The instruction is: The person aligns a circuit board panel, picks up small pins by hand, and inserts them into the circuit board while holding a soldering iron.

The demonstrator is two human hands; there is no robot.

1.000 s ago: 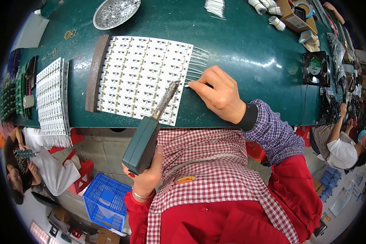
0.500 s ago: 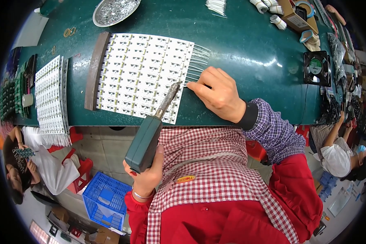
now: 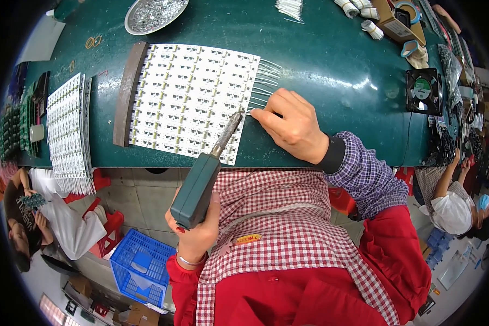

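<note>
Left hand (image 3: pixel 198 239) gripped on soldering iron (image 3: pixel 204 176), axis pointing 1 o'clock, tip at panel (image 3: pixel 193 100) edge. Right hand (image 3: pixel 290 125) nearer, pinching wire (image 3: pixel 258 106), 3 o'clock of tip.

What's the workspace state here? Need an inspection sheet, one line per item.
Surface: dark green bench, glossy.
Job's things: white circuit-board panel flat against a brown bar; thin white wires along its right edge; soldering iron tip at that edge.
Clutter: metal dish, second board stack, small fan, tape rolls at the far edge.
Hands: left hand grips the iron's handle; right hand pinches a wire.
Cables: dark tangle at the right end.
Surroundings: blue crate, co-workers on both sides.
</note>
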